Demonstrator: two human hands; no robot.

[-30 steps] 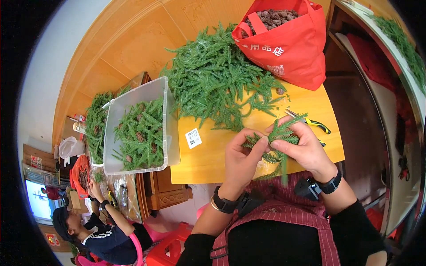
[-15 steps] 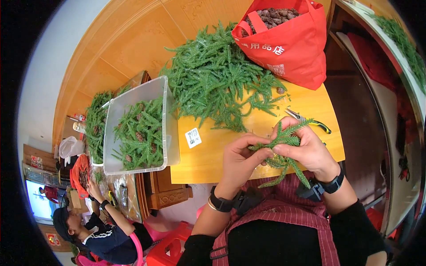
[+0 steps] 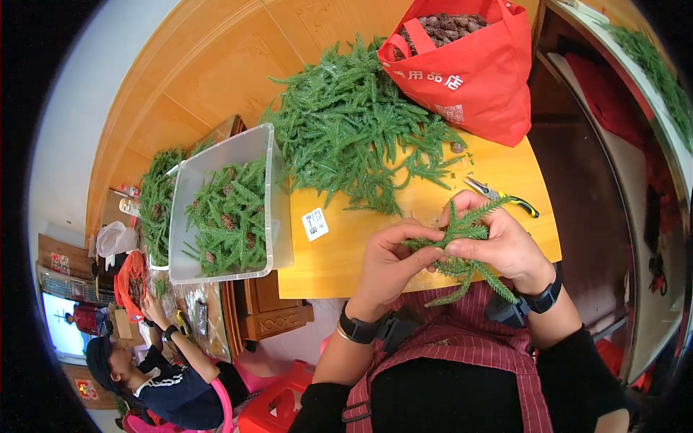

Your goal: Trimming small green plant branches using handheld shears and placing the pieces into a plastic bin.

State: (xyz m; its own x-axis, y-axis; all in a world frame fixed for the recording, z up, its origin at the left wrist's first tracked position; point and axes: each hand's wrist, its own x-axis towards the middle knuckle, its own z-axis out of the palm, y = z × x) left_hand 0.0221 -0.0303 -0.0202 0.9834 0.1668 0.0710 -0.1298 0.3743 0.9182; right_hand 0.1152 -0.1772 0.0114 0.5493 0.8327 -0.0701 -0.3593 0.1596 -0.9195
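Between my two hands, just above the table's near edge, is a green pine sprig (image 3: 469, 232) with several needled branches fanning up and down. My left hand (image 3: 397, 260) pinches its middle from the left with thumb and fingers. From the right, my right hand (image 3: 509, 249) grips the same spot, its thumb pressed close to the left one. What lies under the thumbs is hidden. Pliers with yellow and black handles (image 3: 505, 196) lie on the table just beyond my right hand. A big heap of loose green sprigs (image 3: 346, 119) covers the table's far left part.
A red bag (image 3: 469, 86) full of pinecones stands at the back right of the yellow table (image 3: 317, 270). Left, a clear plastic bin (image 3: 280, 238) holds sprigs with pinecones. A white label (image 3: 315, 224) lies nearby. A co-worker (image 3: 170, 382) sits at another table, lower left.
The sprig has tilted slightly, its upper and lower tips shifting a little to the right. Both hands keep their hold in nearly the same place.
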